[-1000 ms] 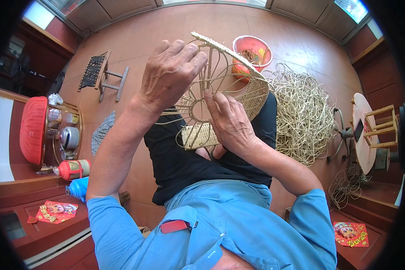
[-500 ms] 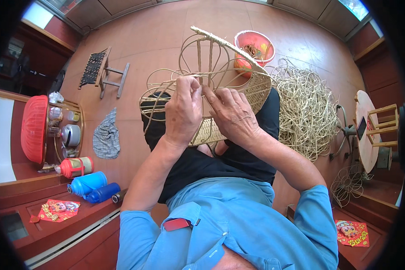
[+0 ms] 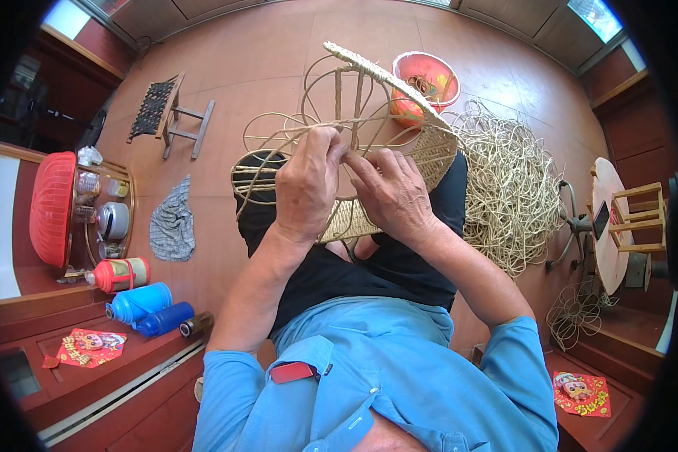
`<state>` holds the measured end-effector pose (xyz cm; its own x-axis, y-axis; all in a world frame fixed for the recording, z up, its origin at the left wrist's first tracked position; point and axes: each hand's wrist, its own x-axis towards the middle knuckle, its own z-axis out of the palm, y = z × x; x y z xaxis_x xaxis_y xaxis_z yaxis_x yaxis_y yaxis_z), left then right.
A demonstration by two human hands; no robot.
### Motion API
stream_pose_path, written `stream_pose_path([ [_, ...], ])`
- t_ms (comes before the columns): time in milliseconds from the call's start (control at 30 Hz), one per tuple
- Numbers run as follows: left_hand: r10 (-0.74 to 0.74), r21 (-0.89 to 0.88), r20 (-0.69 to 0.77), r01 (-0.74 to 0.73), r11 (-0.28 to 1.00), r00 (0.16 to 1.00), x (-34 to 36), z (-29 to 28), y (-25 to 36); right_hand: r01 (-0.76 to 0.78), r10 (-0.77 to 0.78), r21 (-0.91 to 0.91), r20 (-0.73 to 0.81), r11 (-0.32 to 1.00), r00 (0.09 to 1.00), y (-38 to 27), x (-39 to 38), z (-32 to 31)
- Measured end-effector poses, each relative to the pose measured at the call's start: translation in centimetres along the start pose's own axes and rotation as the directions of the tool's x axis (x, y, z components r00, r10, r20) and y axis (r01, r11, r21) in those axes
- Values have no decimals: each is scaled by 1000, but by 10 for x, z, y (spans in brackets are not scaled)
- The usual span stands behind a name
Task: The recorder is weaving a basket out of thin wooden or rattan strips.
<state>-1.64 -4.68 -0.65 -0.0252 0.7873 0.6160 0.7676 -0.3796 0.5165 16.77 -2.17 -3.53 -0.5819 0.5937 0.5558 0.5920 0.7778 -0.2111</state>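
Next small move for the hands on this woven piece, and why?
I'd probably have the left hand gently draw the cords snug while the right hand steadies the woven piece: the two hands are close together amid these cords, which curve out wide on the left. What exactly each hand pinches is hidden.

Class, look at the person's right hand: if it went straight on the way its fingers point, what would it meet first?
Most likely the left hand: its fingertips lie just ahead of the right hand, though depth is hard to judge.
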Motion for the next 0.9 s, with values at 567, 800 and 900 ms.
stream_pose_path([
  [567, -274, 184, -107, 289, 939, 956, -35, -32, -10, 101, -128, -156, -172, 983, 977, -9, 4, 22],
  [800, -223, 225, -157, 255, 940, 962, -6, -69, -28, 120, -149, -202, -139, 972, 979, -13, 7, 15],
  [900, -210, 156, -138, 231, 960, 968, 11, -78, -36, 151, -164, -195, -54, 969, 985, -14, 11, 16],
])
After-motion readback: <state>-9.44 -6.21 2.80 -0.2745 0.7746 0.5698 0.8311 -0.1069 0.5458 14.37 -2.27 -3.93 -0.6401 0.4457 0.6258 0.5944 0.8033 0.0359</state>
